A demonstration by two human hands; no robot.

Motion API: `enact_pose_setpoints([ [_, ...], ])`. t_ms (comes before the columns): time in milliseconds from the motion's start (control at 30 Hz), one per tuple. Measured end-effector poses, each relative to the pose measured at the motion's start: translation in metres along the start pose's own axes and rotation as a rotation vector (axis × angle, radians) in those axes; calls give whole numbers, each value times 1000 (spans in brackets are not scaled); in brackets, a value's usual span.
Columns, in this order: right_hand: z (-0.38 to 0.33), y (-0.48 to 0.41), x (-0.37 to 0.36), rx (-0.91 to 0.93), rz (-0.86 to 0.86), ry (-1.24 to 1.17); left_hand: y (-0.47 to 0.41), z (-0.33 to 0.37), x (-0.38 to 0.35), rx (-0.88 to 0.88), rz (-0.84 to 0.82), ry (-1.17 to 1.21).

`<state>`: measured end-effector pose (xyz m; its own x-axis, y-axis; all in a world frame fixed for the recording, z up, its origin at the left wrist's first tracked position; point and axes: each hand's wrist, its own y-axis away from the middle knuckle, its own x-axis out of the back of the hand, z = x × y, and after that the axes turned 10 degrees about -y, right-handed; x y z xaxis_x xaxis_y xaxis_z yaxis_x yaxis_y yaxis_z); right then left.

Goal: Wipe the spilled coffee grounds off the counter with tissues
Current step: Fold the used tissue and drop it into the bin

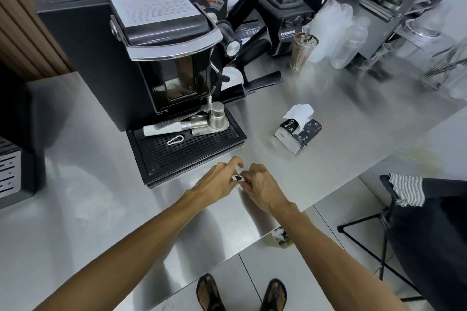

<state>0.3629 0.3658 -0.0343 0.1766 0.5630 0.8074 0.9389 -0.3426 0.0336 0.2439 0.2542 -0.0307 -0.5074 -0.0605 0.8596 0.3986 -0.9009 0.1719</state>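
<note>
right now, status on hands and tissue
Both the left hand and right hand pinch the wadded tissue, dark stains on it. Just in front of the drip tray. Spare tissue pack apart to the right.

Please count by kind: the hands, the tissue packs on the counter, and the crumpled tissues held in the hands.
Hands: 2 (left hand, right hand)
tissue pack: 1
crumpled tissue, pinched between both hands: 1
Total: 4
</note>
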Motion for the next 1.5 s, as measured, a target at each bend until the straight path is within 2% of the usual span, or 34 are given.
enact_pose_setpoints([
  [300, 19, 9, 32, 54, -31, -68, -11, 29, 2, -10, -11, 50],
  [567, 68, 45, 87, 21, 14, -66, -31, 105, -14, -59, 36, 153],
  [867, 161, 120, 147, 28, 31, -25, -60, 216, -79, -95, 82, 152],
  [1067, 212, 160, 169, 74, 14, -66, -78, 263, -137, -64, 99, 128],
  [1300, 280, 169, 143, -12, -75, -22, -100, 277, -200, 6, 54, 149],
  [1500, 358, 153, 55, -76, -136, -21, -141, 224, -305, 64, 9, 91],
])
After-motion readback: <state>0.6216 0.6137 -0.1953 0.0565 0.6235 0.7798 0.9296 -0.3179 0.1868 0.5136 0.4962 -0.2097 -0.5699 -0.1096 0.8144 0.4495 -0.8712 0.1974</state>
